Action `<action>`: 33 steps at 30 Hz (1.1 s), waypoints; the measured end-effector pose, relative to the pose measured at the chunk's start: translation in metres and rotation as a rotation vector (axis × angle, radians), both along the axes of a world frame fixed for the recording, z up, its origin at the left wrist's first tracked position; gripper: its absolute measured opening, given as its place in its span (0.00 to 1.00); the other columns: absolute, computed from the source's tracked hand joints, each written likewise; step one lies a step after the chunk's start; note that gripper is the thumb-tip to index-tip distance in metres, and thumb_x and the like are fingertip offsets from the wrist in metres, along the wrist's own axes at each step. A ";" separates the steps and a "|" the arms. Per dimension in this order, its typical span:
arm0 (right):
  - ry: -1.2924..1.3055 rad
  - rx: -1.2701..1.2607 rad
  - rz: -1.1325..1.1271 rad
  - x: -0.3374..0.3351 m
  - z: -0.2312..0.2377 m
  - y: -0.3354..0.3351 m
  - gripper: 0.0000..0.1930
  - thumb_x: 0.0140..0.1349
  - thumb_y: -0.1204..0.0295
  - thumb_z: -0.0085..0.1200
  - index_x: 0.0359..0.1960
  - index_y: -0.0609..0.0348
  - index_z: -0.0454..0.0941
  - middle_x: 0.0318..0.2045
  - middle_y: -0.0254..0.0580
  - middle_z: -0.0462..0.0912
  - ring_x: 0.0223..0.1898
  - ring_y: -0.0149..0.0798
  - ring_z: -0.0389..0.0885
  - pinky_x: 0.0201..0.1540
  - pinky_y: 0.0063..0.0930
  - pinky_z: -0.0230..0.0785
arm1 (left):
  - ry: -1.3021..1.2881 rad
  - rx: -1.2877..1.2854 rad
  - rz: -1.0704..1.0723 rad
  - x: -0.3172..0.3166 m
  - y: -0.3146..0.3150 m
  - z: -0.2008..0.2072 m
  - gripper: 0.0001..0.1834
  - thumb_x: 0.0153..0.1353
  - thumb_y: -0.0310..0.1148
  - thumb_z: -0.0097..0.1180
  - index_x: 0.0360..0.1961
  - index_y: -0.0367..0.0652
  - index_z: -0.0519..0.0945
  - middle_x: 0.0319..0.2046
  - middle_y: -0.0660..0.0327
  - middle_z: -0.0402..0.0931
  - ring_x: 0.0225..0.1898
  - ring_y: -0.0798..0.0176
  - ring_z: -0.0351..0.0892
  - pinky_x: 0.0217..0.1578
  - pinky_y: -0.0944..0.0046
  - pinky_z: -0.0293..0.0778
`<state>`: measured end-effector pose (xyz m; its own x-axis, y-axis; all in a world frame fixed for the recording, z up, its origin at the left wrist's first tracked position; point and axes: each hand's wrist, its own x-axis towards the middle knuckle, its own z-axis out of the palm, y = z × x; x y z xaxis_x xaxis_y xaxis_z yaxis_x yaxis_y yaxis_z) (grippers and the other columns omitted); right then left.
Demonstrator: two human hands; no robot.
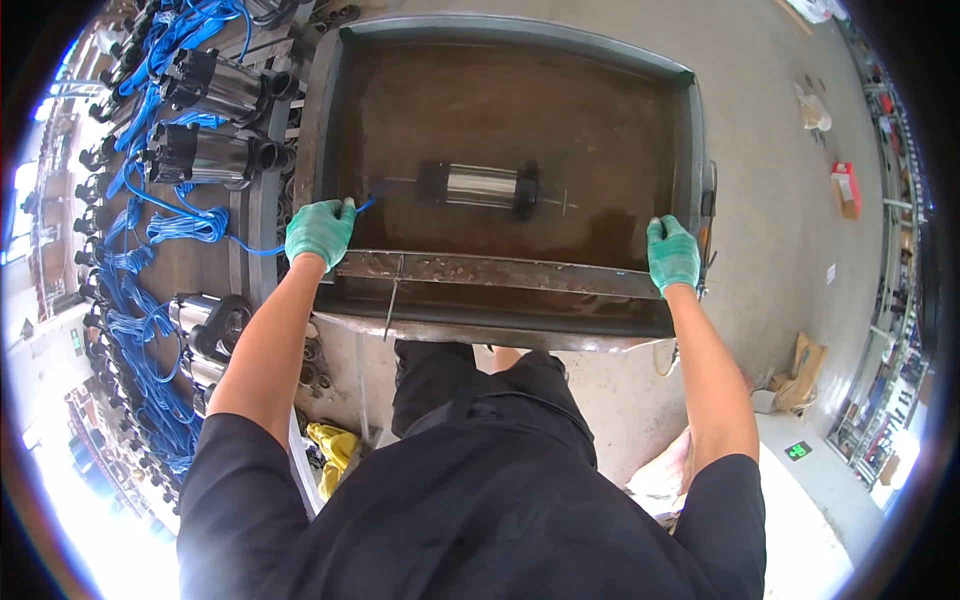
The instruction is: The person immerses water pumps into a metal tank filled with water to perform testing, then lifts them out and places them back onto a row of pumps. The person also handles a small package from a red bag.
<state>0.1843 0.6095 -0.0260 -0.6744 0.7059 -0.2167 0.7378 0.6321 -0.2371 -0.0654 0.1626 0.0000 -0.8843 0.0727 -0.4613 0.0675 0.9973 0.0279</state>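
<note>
A pump [480, 186] with a shiny metal body and black ends lies on its side in brownish water inside a large metal tank [520, 30]. Thin rods extend from both its ends. My left hand [320, 232], in a green glove, is closed over the tank's left rim. A blue cable [262, 250] runs from the left to this hand and shows again beyond it, by the water; whether the fingers also grip it is hidden. On the opposite side my right hand [673, 256], likewise gloved, is curled around the right rim. Neither hand touches the pump.
A rusty metal bar [500, 272] crosses the tank's near part, with a thin rod [391, 297] across it. At left, several pumps [205, 155] stand with coiled blue cables [190, 226]. A yellow item [335, 455] lies low left; a red box [846, 190] is on the floor at right.
</note>
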 end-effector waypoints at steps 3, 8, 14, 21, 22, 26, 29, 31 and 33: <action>0.007 -0.001 -0.003 0.001 0.004 -0.001 0.18 0.72 0.55 0.46 0.41 0.56 0.80 0.40 0.60 0.84 0.45 0.67 0.80 0.47 0.55 0.72 | 0.021 0.004 -0.010 0.002 0.002 0.000 0.25 0.72 0.55 0.45 0.40 0.50 0.88 0.39 0.49 0.85 0.46 0.39 0.83 0.50 0.46 0.78; -0.008 -0.013 -0.004 0.000 0.004 0.000 0.18 0.72 0.55 0.46 0.41 0.55 0.81 0.40 0.58 0.84 0.44 0.66 0.80 0.47 0.55 0.73 | 0.033 0.004 -0.031 0.002 0.003 0.002 0.25 0.72 0.54 0.45 0.39 0.49 0.88 0.39 0.48 0.85 0.46 0.39 0.82 0.50 0.46 0.77; 0.007 0.001 0.001 0.002 0.002 0.000 0.18 0.72 0.55 0.46 0.41 0.56 0.81 0.41 0.59 0.84 0.44 0.66 0.81 0.47 0.55 0.73 | 0.056 0.016 -0.045 0.002 0.003 0.002 0.25 0.72 0.54 0.45 0.38 0.49 0.88 0.38 0.48 0.85 0.45 0.39 0.83 0.49 0.46 0.78; 0.010 0.014 0.011 0.001 0.000 0.000 0.18 0.71 0.55 0.46 0.40 0.56 0.81 0.40 0.59 0.84 0.44 0.66 0.81 0.47 0.55 0.73 | 0.073 0.011 -0.052 0.002 -0.001 -0.004 0.26 0.72 0.54 0.45 0.36 0.48 0.88 0.37 0.47 0.85 0.43 0.39 0.83 0.48 0.46 0.78; 0.020 0.018 0.013 0.002 0.000 0.000 0.18 0.71 0.55 0.46 0.40 0.56 0.81 0.40 0.59 0.84 0.44 0.65 0.81 0.47 0.55 0.73 | 0.074 0.016 -0.047 0.002 -0.001 -0.005 0.26 0.72 0.54 0.45 0.36 0.48 0.88 0.36 0.48 0.85 0.43 0.39 0.83 0.48 0.46 0.78; 0.008 0.013 0.018 0.001 0.001 0.000 0.18 0.71 0.55 0.46 0.40 0.56 0.81 0.40 0.59 0.84 0.44 0.65 0.81 0.47 0.55 0.73 | 0.060 0.028 -0.037 0.002 -0.002 -0.005 0.26 0.72 0.55 0.44 0.37 0.48 0.88 0.37 0.48 0.85 0.44 0.39 0.83 0.48 0.46 0.78; -0.001 0.008 0.014 0.001 0.002 -0.001 0.18 0.71 0.55 0.46 0.41 0.56 0.81 0.40 0.59 0.84 0.44 0.65 0.81 0.47 0.55 0.73 | 0.050 0.012 -0.038 0.001 -0.002 -0.005 0.26 0.72 0.55 0.44 0.38 0.49 0.88 0.38 0.48 0.85 0.44 0.39 0.83 0.49 0.45 0.78; 0.006 -0.003 0.007 0.002 0.001 0.000 0.18 0.71 0.55 0.46 0.41 0.57 0.81 0.41 0.59 0.84 0.44 0.65 0.81 0.48 0.55 0.73 | 0.055 0.011 -0.038 0.001 -0.002 -0.006 0.26 0.72 0.55 0.44 0.38 0.49 0.88 0.38 0.48 0.85 0.45 0.39 0.83 0.49 0.45 0.78; 0.001 -0.002 0.004 0.001 0.001 0.000 0.19 0.71 0.55 0.46 0.41 0.57 0.81 0.41 0.59 0.84 0.45 0.65 0.81 0.48 0.55 0.73 | 0.060 0.009 -0.040 0.002 -0.002 -0.005 0.25 0.72 0.55 0.45 0.39 0.49 0.88 0.39 0.48 0.85 0.45 0.39 0.83 0.49 0.45 0.77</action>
